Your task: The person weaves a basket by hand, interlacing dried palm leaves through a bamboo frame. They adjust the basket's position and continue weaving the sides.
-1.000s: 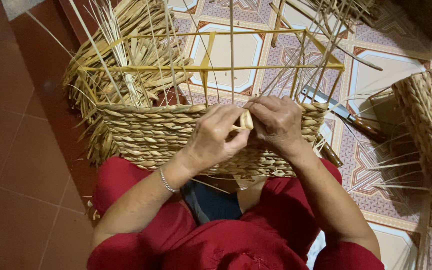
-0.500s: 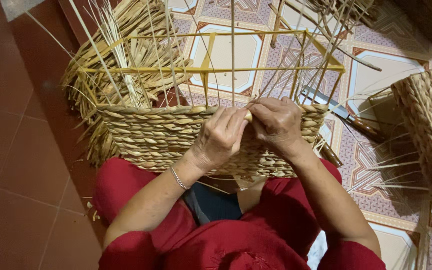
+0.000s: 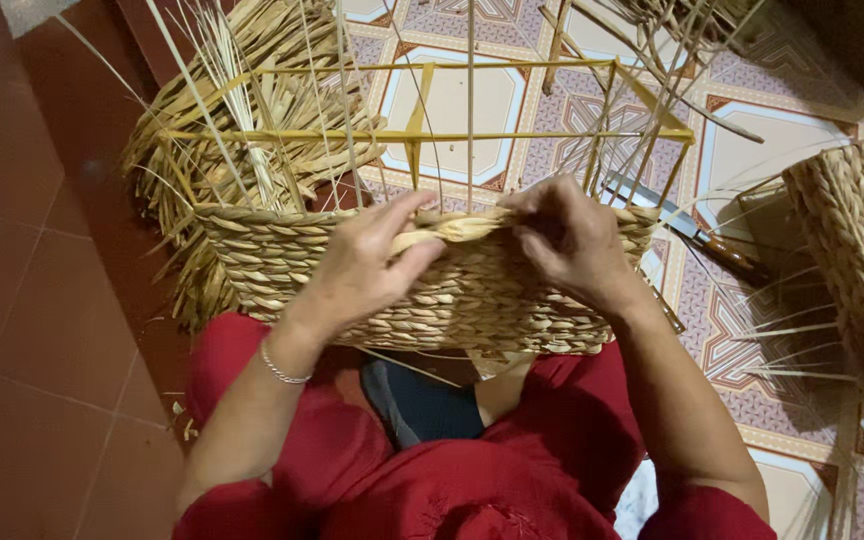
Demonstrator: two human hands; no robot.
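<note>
A half-woven straw basket point(image 3: 472, 300) rests against my knees, built on a yellow wire frame point(image 3: 422, 135) with thin upright stakes rising from the woven rim. My left hand point(image 3: 362, 265) pinches a pale flat straw strand point(image 3: 452, 230) along the top row. At the other end of that strand, my right hand point(image 3: 567, 240) grips it, fingers curled over the rim. A thin silver bracelet circles my left wrist. Red trousers cover my legs below the basket.
A bundle of loose dried straw point(image 3: 252, 110) lies behind the basket at the left. A finished woven basket point(image 3: 857, 260) stands at the right edge. A tool with a dark handle point(image 3: 702, 240) lies on the patterned tile floor. Red tiles fill the left side.
My hands have drawn apart along the rim, stretching the pale strand out between them; before, they were close together around it.
</note>
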